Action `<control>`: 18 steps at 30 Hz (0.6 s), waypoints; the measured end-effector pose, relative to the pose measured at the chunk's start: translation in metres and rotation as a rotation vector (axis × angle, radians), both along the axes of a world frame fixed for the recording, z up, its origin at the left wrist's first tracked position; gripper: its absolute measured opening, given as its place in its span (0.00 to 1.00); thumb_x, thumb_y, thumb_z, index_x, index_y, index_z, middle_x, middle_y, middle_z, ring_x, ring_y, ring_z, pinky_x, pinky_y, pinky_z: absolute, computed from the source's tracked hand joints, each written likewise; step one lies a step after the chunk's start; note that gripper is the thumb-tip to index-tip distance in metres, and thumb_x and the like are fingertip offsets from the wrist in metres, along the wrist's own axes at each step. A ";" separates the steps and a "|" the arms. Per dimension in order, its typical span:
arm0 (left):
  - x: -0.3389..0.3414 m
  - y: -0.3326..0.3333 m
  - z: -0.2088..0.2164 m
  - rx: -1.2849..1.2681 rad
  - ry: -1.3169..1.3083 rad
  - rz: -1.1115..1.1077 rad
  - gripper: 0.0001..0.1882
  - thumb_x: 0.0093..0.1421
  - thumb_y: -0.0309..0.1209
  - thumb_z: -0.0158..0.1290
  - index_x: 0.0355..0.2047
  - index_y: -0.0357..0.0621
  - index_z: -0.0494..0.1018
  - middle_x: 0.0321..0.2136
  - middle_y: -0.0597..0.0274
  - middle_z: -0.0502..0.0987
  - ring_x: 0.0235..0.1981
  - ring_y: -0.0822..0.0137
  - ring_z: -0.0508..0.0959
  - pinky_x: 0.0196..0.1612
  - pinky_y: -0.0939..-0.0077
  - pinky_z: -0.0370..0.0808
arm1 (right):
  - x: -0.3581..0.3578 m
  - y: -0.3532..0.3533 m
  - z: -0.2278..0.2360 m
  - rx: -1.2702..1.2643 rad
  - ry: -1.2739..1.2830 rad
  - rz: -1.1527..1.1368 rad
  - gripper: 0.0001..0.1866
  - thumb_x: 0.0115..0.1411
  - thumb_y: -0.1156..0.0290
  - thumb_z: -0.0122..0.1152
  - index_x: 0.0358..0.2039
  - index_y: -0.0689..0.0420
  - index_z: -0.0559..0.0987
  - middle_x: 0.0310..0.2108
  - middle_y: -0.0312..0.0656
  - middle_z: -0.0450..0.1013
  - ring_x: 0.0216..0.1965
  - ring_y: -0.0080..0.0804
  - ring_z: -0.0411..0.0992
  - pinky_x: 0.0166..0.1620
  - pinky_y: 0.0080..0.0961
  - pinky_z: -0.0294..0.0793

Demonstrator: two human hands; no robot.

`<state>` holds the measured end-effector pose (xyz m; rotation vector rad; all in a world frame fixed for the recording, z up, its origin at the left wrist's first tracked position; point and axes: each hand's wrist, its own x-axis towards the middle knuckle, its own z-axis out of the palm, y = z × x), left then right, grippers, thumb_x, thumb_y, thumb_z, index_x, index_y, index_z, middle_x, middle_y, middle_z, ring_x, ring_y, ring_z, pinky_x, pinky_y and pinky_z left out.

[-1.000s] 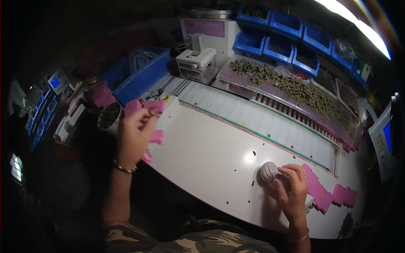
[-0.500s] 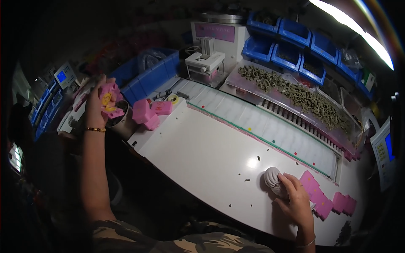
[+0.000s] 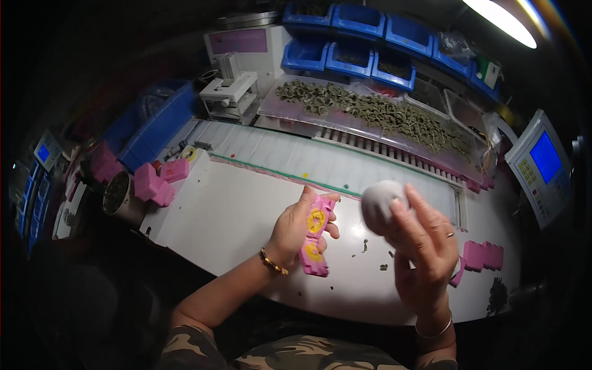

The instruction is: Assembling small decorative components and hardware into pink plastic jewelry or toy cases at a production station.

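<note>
My left hand is over the middle of the white table, its fingers wrapped round a pink rubber mould. The mould's visible face has yellow ring-shaped patches. To the right, raised above the tabletop, is a round greyish-white cloth pouch, gripped in the fingers of my right hand. It looks slightly blurred and is apart from the mould. Small dark bits lie on the table between and below my hands. Part of another pink block shows behind my right wrist.
Pink blocks lie at the right, others at the left beside a pot. Behind the white tabletop runs a pale strip. Farther back are a tray of small ring-like pieces, blue bins and a blue-screened device.
My left hand has brought the pink mould from the far left to the table's middle. My right hand has lifted the pouch off the table. The view has turned rightward.
</note>
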<state>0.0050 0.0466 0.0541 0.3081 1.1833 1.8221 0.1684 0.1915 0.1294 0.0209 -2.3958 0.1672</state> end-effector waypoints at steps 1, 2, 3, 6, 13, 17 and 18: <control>0.004 0.003 0.007 0.084 0.089 -0.110 0.35 0.72 0.54 0.29 0.59 0.32 0.64 0.36 0.61 0.73 0.31 0.73 0.75 0.26 0.81 0.74 | 0.000 -0.004 0.001 0.041 -0.080 0.067 0.27 0.48 0.76 0.61 0.52 0.54 0.78 0.55 0.44 0.73 0.40 0.37 0.74 0.43 0.29 0.71; 0.010 0.010 0.011 0.103 0.275 -0.088 0.34 0.73 0.52 0.29 0.60 0.33 0.64 0.38 0.61 0.73 0.34 0.74 0.75 0.31 0.81 0.74 | 0.000 -0.010 -0.011 0.122 -0.258 0.161 0.26 0.50 0.73 0.60 0.53 0.53 0.78 0.56 0.43 0.73 0.38 0.34 0.74 0.41 0.28 0.71; 0.016 0.016 0.014 0.125 0.460 -0.059 0.33 0.73 0.51 0.29 0.60 0.33 0.64 0.39 0.60 0.74 0.36 0.74 0.75 0.36 0.81 0.75 | 0.003 -0.012 -0.021 0.133 -0.263 0.118 0.25 0.50 0.73 0.60 0.52 0.51 0.78 0.56 0.41 0.73 0.37 0.33 0.74 0.38 0.27 0.70; 0.018 0.023 -0.008 0.142 0.715 0.010 0.29 0.74 0.49 0.31 0.59 0.34 0.64 0.42 0.59 0.73 0.41 0.75 0.75 0.45 0.80 0.73 | 0.010 0.004 -0.016 0.051 -0.329 0.159 0.26 0.49 0.72 0.60 0.52 0.50 0.78 0.55 0.38 0.74 0.36 0.32 0.74 0.37 0.26 0.69; 0.011 0.016 0.011 0.334 0.796 0.065 0.27 0.71 0.50 0.39 0.57 0.39 0.55 0.42 0.52 0.72 0.37 0.65 0.79 0.41 0.69 0.78 | 0.008 -0.022 -0.017 0.139 -0.317 0.118 0.25 0.52 0.70 0.57 0.53 0.53 0.77 0.58 0.41 0.71 0.35 0.33 0.73 0.39 0.27 0.70; -0.005 0.010 0.006 0.321 0.528 0.343 0.23 0.71 0.50 0.38 0.49 0.43 0.54 0.34 0.46 0.74 0.25 0.58 0.80 0.32 0.65 0.80 | 0.019 -0.006 -0.044 0.093 -0.472 0.104 0.28 0.48 0.72 0.58 0.54 0.51 0.76 0.56 0.42 0.73 0.31 0.34 0.73 0.36 0.31 0.69; -0.011 0.008 0.005 0.315 0.438 0.380 0.24 0.71 0.51 0.36 0.46 0.40 0.60 0.34 0.47 0.74 0.24 0.58 0.79 0.28 0.65 0.79 | 0.023 0.000 -0.052 0.051 -0.477 0.060 0.29 0.47 0.73 0.61 0.53 0.52 0.76 0.55 0.42 0.73 0.30 0.35 0.73 0.36 0.32 0.69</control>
